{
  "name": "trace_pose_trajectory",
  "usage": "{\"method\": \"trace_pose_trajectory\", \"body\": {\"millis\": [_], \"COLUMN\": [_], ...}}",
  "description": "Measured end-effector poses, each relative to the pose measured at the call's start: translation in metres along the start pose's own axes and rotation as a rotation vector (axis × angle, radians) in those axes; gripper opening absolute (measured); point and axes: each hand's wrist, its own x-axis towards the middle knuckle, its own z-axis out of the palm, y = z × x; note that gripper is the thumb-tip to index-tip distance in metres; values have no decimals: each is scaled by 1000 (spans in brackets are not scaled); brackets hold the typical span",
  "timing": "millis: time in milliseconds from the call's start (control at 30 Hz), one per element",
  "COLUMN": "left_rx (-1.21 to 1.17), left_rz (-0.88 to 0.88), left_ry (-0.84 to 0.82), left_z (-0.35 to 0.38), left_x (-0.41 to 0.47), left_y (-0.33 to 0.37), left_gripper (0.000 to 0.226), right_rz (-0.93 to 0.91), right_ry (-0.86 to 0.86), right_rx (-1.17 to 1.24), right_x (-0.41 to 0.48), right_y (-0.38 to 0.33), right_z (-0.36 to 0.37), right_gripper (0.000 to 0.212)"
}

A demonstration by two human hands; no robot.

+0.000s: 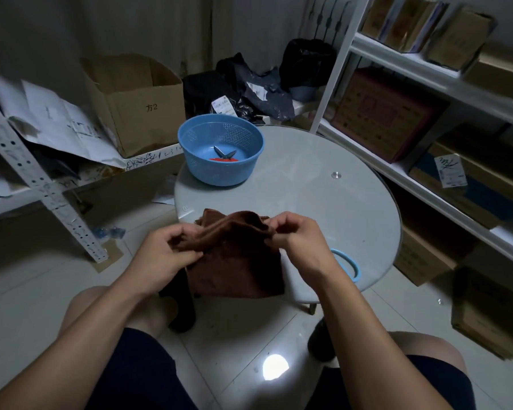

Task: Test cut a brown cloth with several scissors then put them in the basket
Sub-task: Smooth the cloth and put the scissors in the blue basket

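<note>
Head view: my left hand point(166, 250) and right hand point(298, 241) pinch the brown towelling cloth point(237, 264); light-blue loop handle point(356, 269) sits beside my right.

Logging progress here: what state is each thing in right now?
Brown cloth: bunched, held up by both hands.
Left hand: pinches the cloth.
Right hand: pinches the cloth.
Basket: upright, scissors inside.
Scissors: blades open, lying in basket.
Blue handle: partly hidden behind right wrist.
Cardboard box: flaps open.

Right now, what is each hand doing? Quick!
Left hand: closed, pinching the brown cloth.
Right hand: closed, pinching the same cloth.
</note>
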Motion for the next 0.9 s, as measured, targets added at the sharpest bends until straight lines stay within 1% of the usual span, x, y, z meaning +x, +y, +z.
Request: {"method": "trace_pose_trajectory", "body": {"millis": [33,100,167,200,267,300,367,433,467,500,567,600,633,667,700,733,767,833,900], "left_rx": [16,3,14,-11,-161,-225,-238,-186,-155,-61,299,440,532,592,635,660,668,743,1000], "left_rz": [48,79,79,69,28,-1,-61,-98,-121,-142,-163,-180,-193,-184,-131,-40,69,285,451], "left_ry": [-49,-127,-187,-214,-212,-169,-61,66,134,189,234,232,216,211,223,225,197,28,-138], "left_z": [-3,-7,-12,-14,-12,-9,2,13,18,21,21,19,18,16,13,11,10,7,5], "left_x": [-6,-18,-26,-28,-23,-17,3,28,41,53,65,64,59,52,43,32,22,6,-2], "left_y": [1,5,13,18,26,28,29,24,19,13,3,0,-1,-3,-5,-8,-12,-18,-27], "left_gripper": [35,20,21,24,21,23,20,12,13,17,26,27,27,27,26,27,32,52,68], "right_rz": [-49,-115,-141,-142,-121,-102,-52,21,50,73,107,101,77,25,-47,-119,-186,-300,-378], "right_ry": [-66,-181,-289,-342,-373,-341,-173,49,129,172,163,179,228,294,336,324,259,62,-78], "right_rx": [-2,-32,-43,-12,131,197,237,181,128,38,-182,-272,-342,-407,-481,-561,-630,-719,-792], "right_x": [-10,-25,-34,-37,-37,-32,-15,9,21,31,39,38,33,26,19,11,2,-13,-21], "right_y": [3,7,7,3,-3,-7,-7,0,4,9,17,18,17,17,19,23,28,39,49], "right_z": [-7,-20,-31,-36,-41,-41,-35,-23,-16,-10,-3,-2,-5,-8,-11,-14,-16,-18,-22], "right_gripper": [35,35,34,33,30,28,26,20,19,26,52,58,57,51,42,35,33,41,43]}}
